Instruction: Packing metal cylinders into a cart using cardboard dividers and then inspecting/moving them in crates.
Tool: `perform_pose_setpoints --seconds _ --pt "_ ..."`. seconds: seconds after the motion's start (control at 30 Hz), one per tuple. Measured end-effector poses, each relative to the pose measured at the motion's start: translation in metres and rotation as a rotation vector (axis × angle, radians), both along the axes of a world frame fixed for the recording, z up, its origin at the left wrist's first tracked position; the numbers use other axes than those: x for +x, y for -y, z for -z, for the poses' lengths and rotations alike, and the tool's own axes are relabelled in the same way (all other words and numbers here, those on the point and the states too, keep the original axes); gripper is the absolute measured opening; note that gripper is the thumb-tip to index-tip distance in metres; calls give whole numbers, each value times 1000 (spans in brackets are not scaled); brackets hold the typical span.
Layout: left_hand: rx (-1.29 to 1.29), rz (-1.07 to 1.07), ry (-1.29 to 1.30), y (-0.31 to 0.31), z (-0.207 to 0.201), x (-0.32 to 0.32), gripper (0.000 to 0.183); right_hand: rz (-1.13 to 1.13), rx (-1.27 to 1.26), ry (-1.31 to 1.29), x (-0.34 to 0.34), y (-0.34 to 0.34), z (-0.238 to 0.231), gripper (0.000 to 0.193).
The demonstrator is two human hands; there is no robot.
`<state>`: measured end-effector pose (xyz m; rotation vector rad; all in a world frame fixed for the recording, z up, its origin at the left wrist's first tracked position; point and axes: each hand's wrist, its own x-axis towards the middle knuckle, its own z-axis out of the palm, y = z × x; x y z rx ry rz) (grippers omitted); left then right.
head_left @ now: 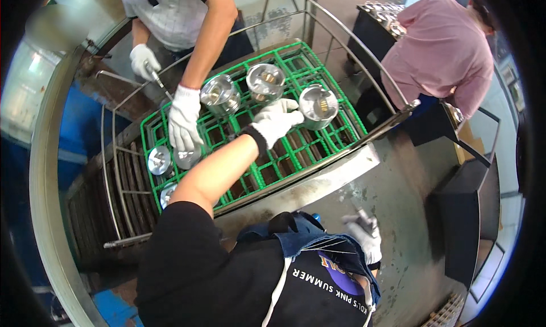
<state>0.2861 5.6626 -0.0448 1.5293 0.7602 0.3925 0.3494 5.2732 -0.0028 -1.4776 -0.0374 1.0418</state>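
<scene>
Worker's left hand (277, 121), in a white glove, lies open over a green grid rack (341, 115), fingers spread. The fingertips are just beside a shiny metal cylinder part (317, 105) to the hand's right; can't tell if they touch it. Two more cylinders (220, 93) stand just beyond the hand, on the same rack.

Right hand (364, 237), also gloved, is low by the worker's waist, over a stained steel bench (398, 184) and well apart from the rack. Fingers look curled, poss. round a small thin object, but can't tell for sure.

Opposite, a co-worker's gloved hand (183, 121) rests on a smaller round part at the rack's far-left end, w/ the other hand (142, 59) holding a thin tool.

Step in hand, as judged: the reach to the nearest cylinder, no grip yet. A pick-up would need the fingers to wrap the cylinder's wall and lift straight, as it sits on open grid bars and could tip.
</scene>
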Motion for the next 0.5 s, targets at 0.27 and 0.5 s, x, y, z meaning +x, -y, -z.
perform_pose_setpoints --seconds 0.27,0.5 --pt "242 578 -1448 -45 -131 -123 53 -425 -304 151 17 -19 4 15" --pt "116 1161 -1589 -69 71 -253 48 -534 -194 207 6 -31 1 18"
